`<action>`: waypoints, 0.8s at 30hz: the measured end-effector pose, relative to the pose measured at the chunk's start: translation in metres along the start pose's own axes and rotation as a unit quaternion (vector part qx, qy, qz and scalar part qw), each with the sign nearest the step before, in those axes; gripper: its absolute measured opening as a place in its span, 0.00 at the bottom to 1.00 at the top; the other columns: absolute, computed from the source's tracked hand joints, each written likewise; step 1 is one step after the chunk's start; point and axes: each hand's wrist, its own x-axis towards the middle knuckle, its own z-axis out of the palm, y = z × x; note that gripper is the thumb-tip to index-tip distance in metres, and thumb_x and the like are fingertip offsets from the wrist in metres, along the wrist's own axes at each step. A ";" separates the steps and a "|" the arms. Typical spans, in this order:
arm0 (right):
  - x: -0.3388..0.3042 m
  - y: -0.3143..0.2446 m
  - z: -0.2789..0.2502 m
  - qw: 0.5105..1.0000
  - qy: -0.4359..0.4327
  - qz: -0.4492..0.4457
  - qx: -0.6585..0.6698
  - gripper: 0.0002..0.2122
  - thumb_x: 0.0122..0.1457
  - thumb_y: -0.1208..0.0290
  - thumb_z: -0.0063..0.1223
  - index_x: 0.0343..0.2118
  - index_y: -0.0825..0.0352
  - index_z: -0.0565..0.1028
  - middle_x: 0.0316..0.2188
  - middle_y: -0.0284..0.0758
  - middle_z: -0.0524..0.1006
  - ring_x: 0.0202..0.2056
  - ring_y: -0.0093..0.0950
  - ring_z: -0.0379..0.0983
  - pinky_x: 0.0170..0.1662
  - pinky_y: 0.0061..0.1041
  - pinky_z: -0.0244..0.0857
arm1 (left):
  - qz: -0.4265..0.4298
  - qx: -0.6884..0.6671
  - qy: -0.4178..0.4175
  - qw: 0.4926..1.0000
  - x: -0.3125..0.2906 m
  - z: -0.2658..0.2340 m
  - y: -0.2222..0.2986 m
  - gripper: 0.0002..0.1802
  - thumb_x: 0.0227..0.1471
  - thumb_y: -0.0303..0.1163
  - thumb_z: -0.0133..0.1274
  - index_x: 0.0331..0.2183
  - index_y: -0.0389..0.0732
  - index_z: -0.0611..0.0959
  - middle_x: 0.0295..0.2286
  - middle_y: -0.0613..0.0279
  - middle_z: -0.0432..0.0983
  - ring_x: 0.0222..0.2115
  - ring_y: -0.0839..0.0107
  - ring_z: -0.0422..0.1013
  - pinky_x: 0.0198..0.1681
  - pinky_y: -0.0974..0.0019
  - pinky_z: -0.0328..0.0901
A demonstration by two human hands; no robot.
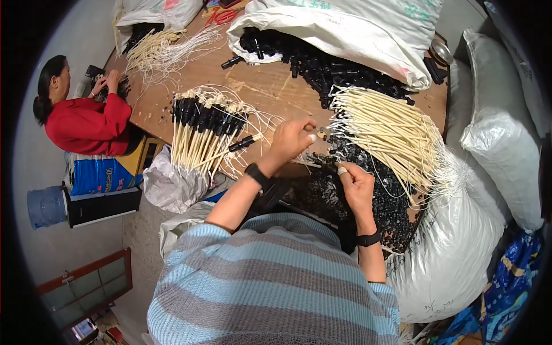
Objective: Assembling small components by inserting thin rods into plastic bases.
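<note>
My left hand (292, 137) pinches a thin white wire, its grip closed just left of the bundle of cream-coloured sticks (386, 133), whose long axis fans away to my right. My right hand (355, 183) sits nearer me over the heap of small black plastic caps (379, 192), fingertips pinched; what they hold I cannot tell.

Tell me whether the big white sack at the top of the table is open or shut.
Open. The white sack lies on its side, and small black parts spill from its mouth onto the wooden table.
</note>
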 end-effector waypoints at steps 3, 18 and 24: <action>0.001 0.005 -0.001 0.999 0.023 0.023 0.004 0.07 0.55 0.76 0.53 0.35 0.70 0.80 0.16 0.25 0.69 0.19 0.13 0.59 0.22 0.17 0.54 | 0.009 0.113 0.037 0.993 0.018 0.016 -0.004 0.15 0.42 0.22 0.56 0.37 0.39 0.81 0.31 0.54 0.78 0.28 0.59 0.73 0.33 0.60 0.67; 0.004 0.017 -0.005 0.991 0.065 0.101 0.062 0.05 0.55 0.75 0.56 0.32 0.70 0.80 0.14 0.20 0.64 0.19 0.10 0.55 0.21 0.16 0.49 | -0.010 0.181 0.037 0.983 0.026 0.017 -0.027 0.21 0.36 0.21 0.59 0.39 0.41 0.81 0.30 0.55 0.77 0.33 0.55 0.75 0.35 0.59 0.68; 0.003 0.011 -0.008 0.989 0.066 0.114 0.065 0.05 0.55 0.75 0.56 0.32 0.70 0.80 0.14 0.19 0.63 0.19 0.10 0.54 0.21 0.15 0.48 | -0.046 0.219 0.109 0.969 0.021 0.021 -0.004 0.20 0.36 0.20 0.59 0.37 0.39 0.81 0.31 0.53 0.77 0.33 0.54 0.74 0.36 0.59 0.68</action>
